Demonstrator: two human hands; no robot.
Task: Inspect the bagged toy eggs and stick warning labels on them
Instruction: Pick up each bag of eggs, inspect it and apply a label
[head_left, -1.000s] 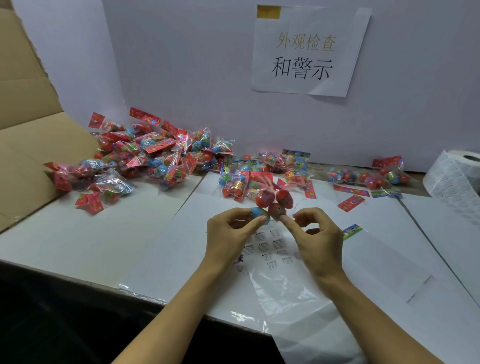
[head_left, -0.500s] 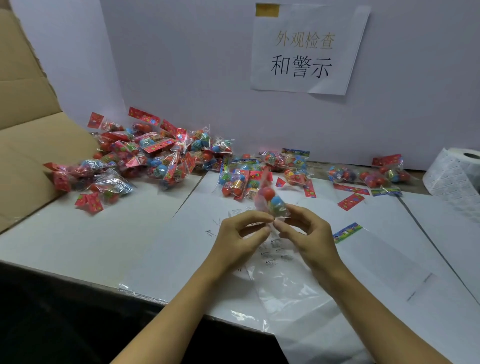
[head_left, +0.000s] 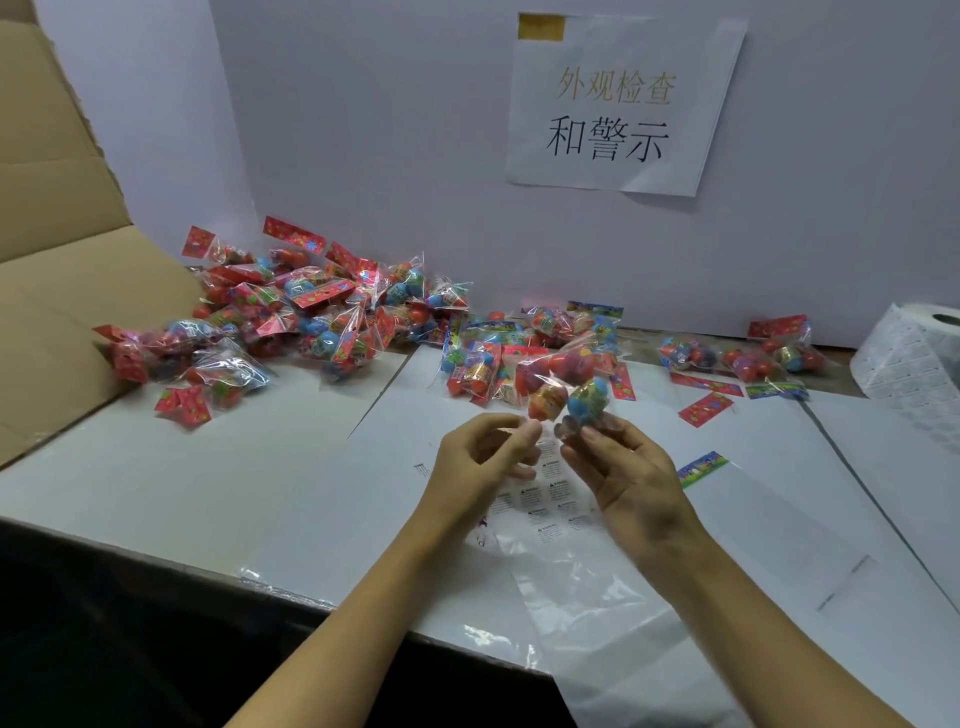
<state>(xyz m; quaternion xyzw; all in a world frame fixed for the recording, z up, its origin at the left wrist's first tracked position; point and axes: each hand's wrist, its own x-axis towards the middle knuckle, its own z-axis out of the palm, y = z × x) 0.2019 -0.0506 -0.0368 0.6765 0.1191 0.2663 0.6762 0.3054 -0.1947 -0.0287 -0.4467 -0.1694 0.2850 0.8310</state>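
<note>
A clear bag of toy eggs (head_left: 569, 392), with an orange egg and a blue one showing, is held up above the table between both hands. My right hand (head_left: 631, 478) grips its lower end with thumb and curled fingers. My left hand (head_left: 480, 457) pinches the bag's bottom edge with thumb and forefinger. Beneath the hands lies a strip of small white warning labels (head_left: 550, 499) on a clear sheet. Unheld bags form a big pile (head_left: 306, 322) at the back left and a smaller one (head_left: 519, 348) just behind the held bag.
A roll of white labels (head_left: 914, 358) stands at the far right. A few more bags (head_left: 743, 353) lie at the back right, with loose red cards (head_left: 706, 408) near them. Brown cardboard (head_left: 57, 291) rises on the left. A paper sign (head_left: 618, 98) hangs on the back wall.
Both hands have turned the bag over between them: the red eggs seen on top a second ago gave way to an orange and a blue egg. The hands stayed in the same spot.
</note>
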